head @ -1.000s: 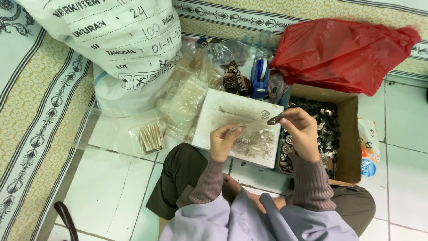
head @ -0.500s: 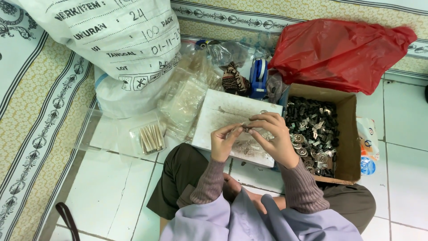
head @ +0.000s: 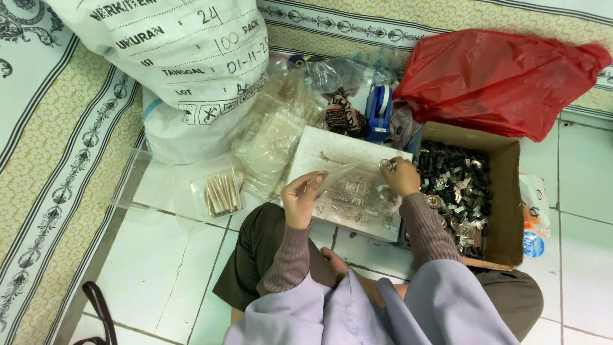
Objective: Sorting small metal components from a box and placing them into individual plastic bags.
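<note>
The left hand (head: 301, 199) pinches the open edge of a small clear plastic bag (head: 348, 188), which lies across a white board (head: 319, 153) on the person's lap. The right hand (head: 402, 177) pinches a small round metal piece (head: 385, 164) at the bag's far end. The bag looks thin, limp and slippery, so the rim is the place to hold it; its long axis runs left to right, though I cannot tell which way the mouth faces. The metal piece looks light and hard. A cardboard box (head: 511, 191) of similar parts sits just right.
</note>
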